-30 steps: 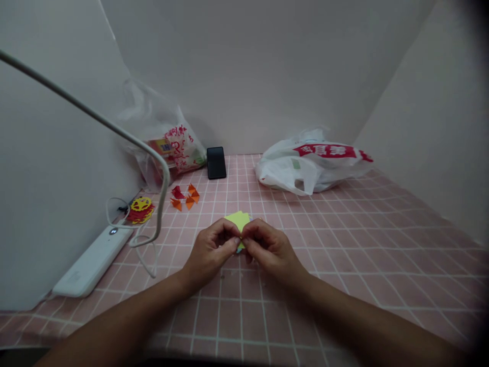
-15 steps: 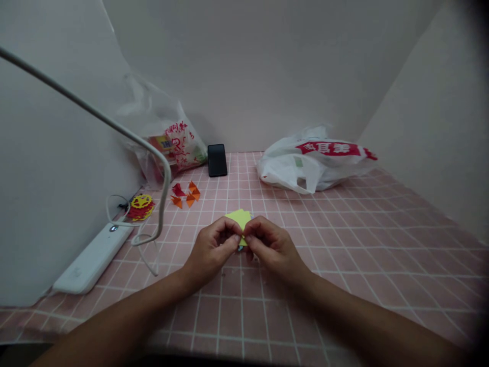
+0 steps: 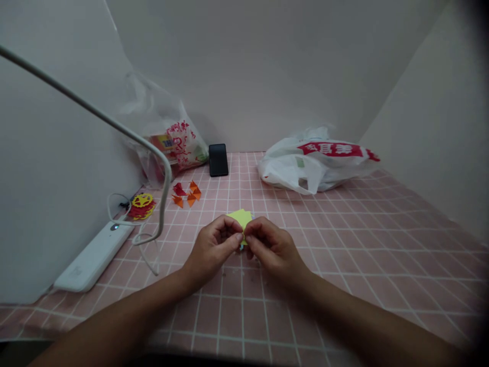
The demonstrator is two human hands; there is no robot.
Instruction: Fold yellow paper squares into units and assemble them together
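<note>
My left hand [image 3: 214,245] and my right hand [image 3: 275,251] meet at the middle of the table, thumbs and forefingers pinched together almost tip to tip. Between the fingertips is a small bit of yellow paper, mostly hidden by the fingers. Right behind and beneath them lie square yellow paper sheets [image 3: 240,216], slightly fanned, their near part covered by the hands. Farther left on the cloth are several small folded orange paper pieces [image 3: 194,189] and a red folded paper piece [image 3: 179,189].
A pink checked tablecloth [image 3: 367,244] covers the table. At the left are a white power strip [image 3: 93,257], red and yellow cutouts [image 3: 142,205] and a grey cable [image 3: 165,196]. At the back stand a clear plastic bag [image 3: 168,142], a black phone [image 3: 218,160] and a white bag [image 3: 290,163].
The view has shifted very slightly. Both hands keep their pinch at the same place, with only small finger movement.
</note>
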